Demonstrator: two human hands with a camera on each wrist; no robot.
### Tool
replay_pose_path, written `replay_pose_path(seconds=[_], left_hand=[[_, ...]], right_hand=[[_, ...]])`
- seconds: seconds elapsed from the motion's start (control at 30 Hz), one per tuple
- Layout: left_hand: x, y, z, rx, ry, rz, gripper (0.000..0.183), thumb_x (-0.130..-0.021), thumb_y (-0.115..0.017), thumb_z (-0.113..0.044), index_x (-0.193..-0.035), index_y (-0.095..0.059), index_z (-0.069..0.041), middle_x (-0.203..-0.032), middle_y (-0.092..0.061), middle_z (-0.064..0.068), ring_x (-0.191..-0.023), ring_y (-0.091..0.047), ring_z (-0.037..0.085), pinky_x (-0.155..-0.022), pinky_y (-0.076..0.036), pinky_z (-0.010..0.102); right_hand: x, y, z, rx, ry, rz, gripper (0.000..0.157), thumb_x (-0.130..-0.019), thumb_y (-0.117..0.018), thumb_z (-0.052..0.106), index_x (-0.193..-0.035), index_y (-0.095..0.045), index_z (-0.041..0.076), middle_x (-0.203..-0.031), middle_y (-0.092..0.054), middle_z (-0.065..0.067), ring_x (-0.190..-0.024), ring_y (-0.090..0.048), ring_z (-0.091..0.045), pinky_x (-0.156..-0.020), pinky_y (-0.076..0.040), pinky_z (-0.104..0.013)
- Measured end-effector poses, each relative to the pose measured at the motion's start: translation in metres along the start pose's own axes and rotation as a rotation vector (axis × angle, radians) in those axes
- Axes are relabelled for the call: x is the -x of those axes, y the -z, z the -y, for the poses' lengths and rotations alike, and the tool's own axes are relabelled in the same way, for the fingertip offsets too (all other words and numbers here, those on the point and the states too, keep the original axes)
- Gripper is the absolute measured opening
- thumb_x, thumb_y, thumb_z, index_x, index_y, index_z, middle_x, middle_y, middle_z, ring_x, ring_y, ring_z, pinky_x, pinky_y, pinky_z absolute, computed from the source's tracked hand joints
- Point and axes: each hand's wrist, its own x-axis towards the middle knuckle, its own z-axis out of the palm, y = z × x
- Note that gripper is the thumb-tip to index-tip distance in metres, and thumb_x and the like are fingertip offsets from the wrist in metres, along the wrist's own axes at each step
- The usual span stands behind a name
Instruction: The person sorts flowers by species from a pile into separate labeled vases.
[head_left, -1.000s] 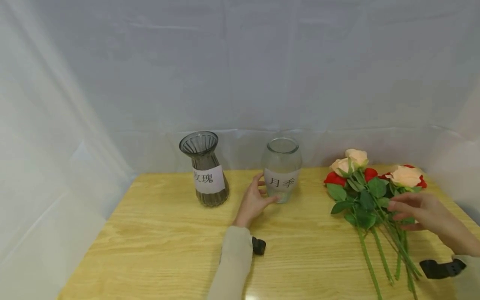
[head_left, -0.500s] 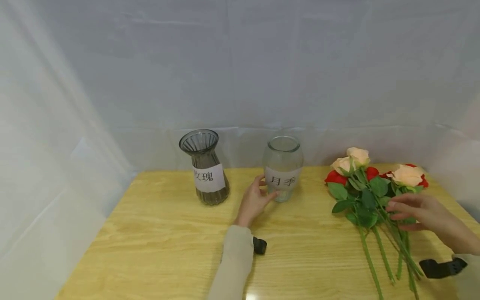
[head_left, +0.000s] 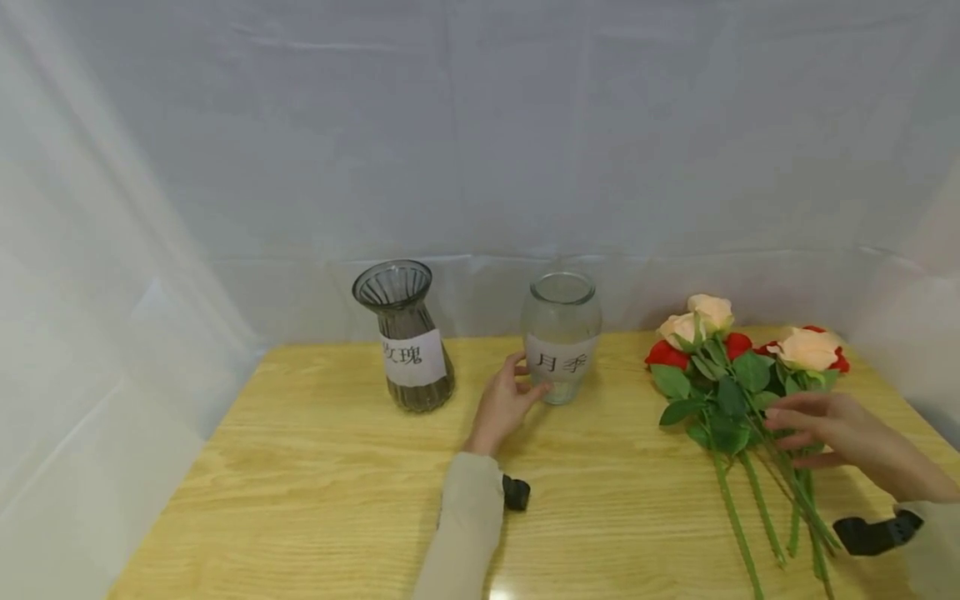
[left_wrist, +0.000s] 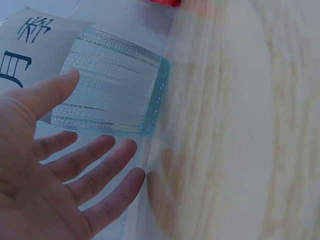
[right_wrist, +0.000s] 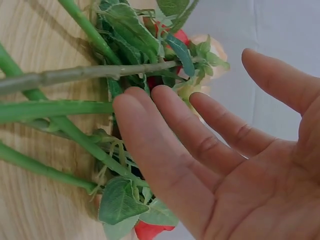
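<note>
My left hand [head_left: 504, 410] is beside the lower left side of a clear glass vase [head_left: 562, 325], which bears a white paper label with black characters. In the left wrist view, its thumb [left_wrist: 57, 95] overlaps the label's edge, while the fingers spread below the glass. Over at the right, my right hand [head_left: 847, 433] hovers by the leaves and stems of several artificial roses [head_left: 808, 348]. Their blooms are peach and red. Fingers of this hand are relaxed and grip no stem [right_wrist: 55, 108]; the fingertips come right up to the stems in the right wrist view.
A smoky grey ribbed vase [head_left: 422, 398] with a flared mouth and a white label stands left of the clear one. The wooden table [head_left: 315, 492] backs onto a pale sheet [head_left: 480, 150], which also hangs at both sides. The green stems lie toward the table's front.
</note>
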Motion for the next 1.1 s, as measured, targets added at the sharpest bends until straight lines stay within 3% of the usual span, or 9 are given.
replay_pose_path(seconds=[0.23, 0.47, 0.73, 1.1], left_hand=[[0.000, 0.001, 0.002, -0.021, 0.005, 0.008, 0.063, -0.097, -0.073, -0.023, -0.148, -0.045, -0.002, -0.132, -0.060, 0.022, -0.110, -0.065, 0.037, -0.089, -0.055, 0.049], [-0.002, 0.001, 0.003, -0.007, -0.003, 0.017, 0.062, -0.097, -0.072, -0.021, -0.148, -0.045, -0.001, -0.132, -0.060, 0.023, -0.108, -0.066, 0.036, -0.086, -0.057, 0.047], [-0.002, 0.002, 0.001, 0.002, 0.000, 0.022, 0.062, -0.096, -0.073, -0.019, -0.148, -0.044, -0.001, -0.132, -0.060, 0.023, -0.108, -0.066, 0.036, -0.086, -0.057, 0.047], [-0.003, 0.000, 0.002, 0.001, 0.025, 0.032, 0.064, -0.096, -0.074, -0.020, -0.149, -0.043, -0.002, -0.134, -0.059, 0.022, -0.109, -0.065, 0.034, -0.087, -0.056, 0.045]], right_hand=[[-0.002, -0.001, -0.006, -0.051, -0.019, 0.055, 0.065, -0.108, -0.051, 0.030, -0.144, -0.031, -0.020, -0.125, -0.061, -0.022, -0.101, -0.067, -0.030, -0.080, -0.059, -0.049], [-0.003, -0.002, -0.012, -0.046, 0.010, 0.099, 0.064, -0.105, -0.059, 0.023, -0.144, -0.031, -0.020, -0.133, -0.054, -0.031, -0.101, -0.064, -0.027, -0.081, -0.059, -0.047], [-0.003, -0.005, -0.014, -0.077, 0.110, 0.172, 0.057, -0.098, -0.063, 0.003, -0.141, -0.034, -0.020, -0.111, -0.067, -0.008, -0.091, -0.066, -0.021, -0.071, -0.060, -0.043], [-0.003, -0.018, -0.011, -0.030, 0.142, 0.110, 0.056, -0.092, -0.069, -0.001, -0.136, -0.039, -0.021, -0.098, -0.072, -0.005, -0.081, -0.070, -0.019, -0.061, -0.060, -0.039]])
